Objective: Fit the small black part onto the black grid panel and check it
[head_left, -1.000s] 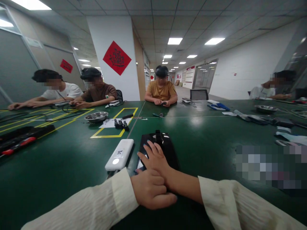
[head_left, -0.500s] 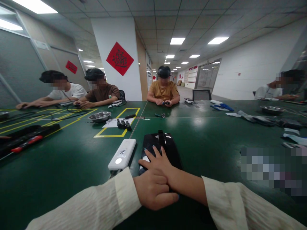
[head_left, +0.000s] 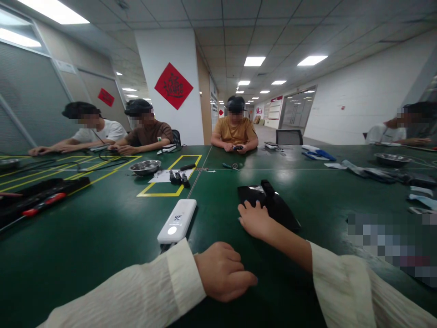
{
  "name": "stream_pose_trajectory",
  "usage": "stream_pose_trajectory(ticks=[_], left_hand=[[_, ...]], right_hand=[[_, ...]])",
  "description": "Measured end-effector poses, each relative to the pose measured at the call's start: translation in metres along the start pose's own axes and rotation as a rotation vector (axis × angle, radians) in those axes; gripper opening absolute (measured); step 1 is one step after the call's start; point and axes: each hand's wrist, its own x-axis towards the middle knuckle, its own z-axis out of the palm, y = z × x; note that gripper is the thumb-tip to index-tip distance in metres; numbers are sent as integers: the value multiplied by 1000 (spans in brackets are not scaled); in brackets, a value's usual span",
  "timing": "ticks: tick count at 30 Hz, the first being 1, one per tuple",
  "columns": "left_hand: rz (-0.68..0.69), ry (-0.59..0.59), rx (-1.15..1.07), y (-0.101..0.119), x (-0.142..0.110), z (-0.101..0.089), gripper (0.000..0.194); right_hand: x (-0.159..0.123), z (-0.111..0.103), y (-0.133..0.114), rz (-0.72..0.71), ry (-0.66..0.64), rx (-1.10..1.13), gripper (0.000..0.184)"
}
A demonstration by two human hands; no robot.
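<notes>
A flat, glossy black packet (head_left: pixel 282 212) with a black clip-like piece (head_left: pixel 267 188) on its far side lies right of centre in the head view. My right hand (head_left: pixel 256 220) is bent over its left edge, fingers curled against the black surface and thumb toward the left. Part of the packet is hidden behind this hand and wrist. Closer to me, my left hand (head_left: pixel 223 272) rests low over the table with its fingers curled in and nothing visible in them. A white power bank (head_left: pixel 177 222) marked 26 lies just beyond my left cuff.
On the green table (head_left: pixel 112 228) stand a metal bowl (head_left: pixel 145 167) and several small black pieces (head_left: pixel 179 178) on white paper. A black tray with a red-handled tool (head_left: pixel 44 204) is at left. Cloths (head_left: pixel 362 170) lie at right. Several people sit around the table.
My right hand has slid right with the black packet, which has turned slightly, and its spread fingers have curled. It has come away from my left hand, which stays nearly in place.
</notes>
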Motion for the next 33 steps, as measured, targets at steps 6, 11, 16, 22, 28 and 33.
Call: stream_pose_trajectory(ticks=[6, 11, 16, 22, 28, 33], left_hand=[[-7, -92, -27, -1, 0, 1, 13], [-21, -86, -42, -1, 0, 1, 13], [-26, -74, -65, -2, 1, 0, 14], [-32, -100, -60, -1, 1, -1, 15], [-13, -132, -59, -3, -1, -1, 12], [-29, -128, -67, -3, -1, -1, 13]], right_hand=[[22, -14, 42, 180, -78, 15, 53], [43, -7, 79, 329, -54, 58, 54], [61, 0, 116, 494, -55, 122, 55], [66, 3, 161, 632, -31, 207, 57], [64, 7, 200, 728, 40, 249, 56], [63, 10, 233, 748, 175, 194, 49]])
